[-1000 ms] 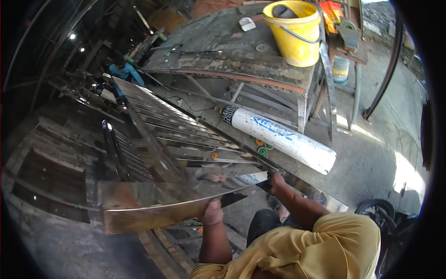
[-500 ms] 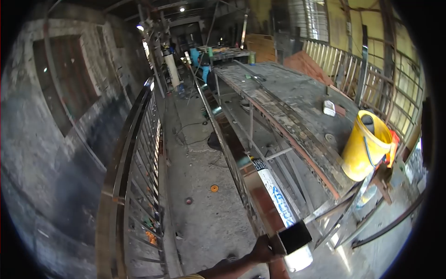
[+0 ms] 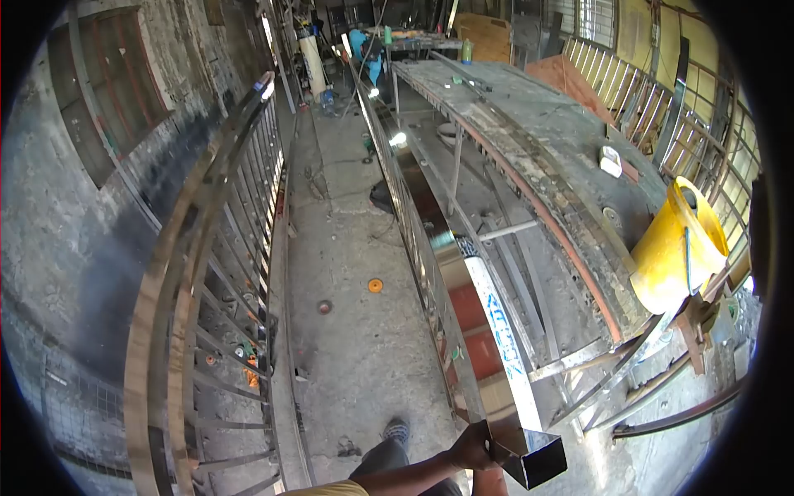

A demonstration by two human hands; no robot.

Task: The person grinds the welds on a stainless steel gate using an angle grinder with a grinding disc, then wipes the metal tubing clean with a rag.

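A long, shiny square metal tube (image 3: 486, 364) slants up from the lower right toward the far end of the room, its hollow end facing me. My left hand (image 3: 474, 447) comes in from the bottom and is closed around the tube's left side, close to that end. Below the tube, a skin-toned part (image 3: 489, 482), possibly my right arm or hand, shows at the bottom edge; its fingers are hidden. A white strip with blue lettering (image 3: 506, 339) lies along the tube's right side.
Dark metal railings (image 3: 178, 306) stand on the left. On the right is a long worktable (image 3: 538, 107) with a yellow bucket (image 3: 674, 256) and a small white container (image 3: 610, 161). An orange disc (image 3: 375, 285) lies on the floor. A person in blue (image 3: 368, 54) is far back.
The view has tilted down, so my foot and leg now show at the bottom. The tube's near end sits lower and slightly right, with my left hand still closed on it.
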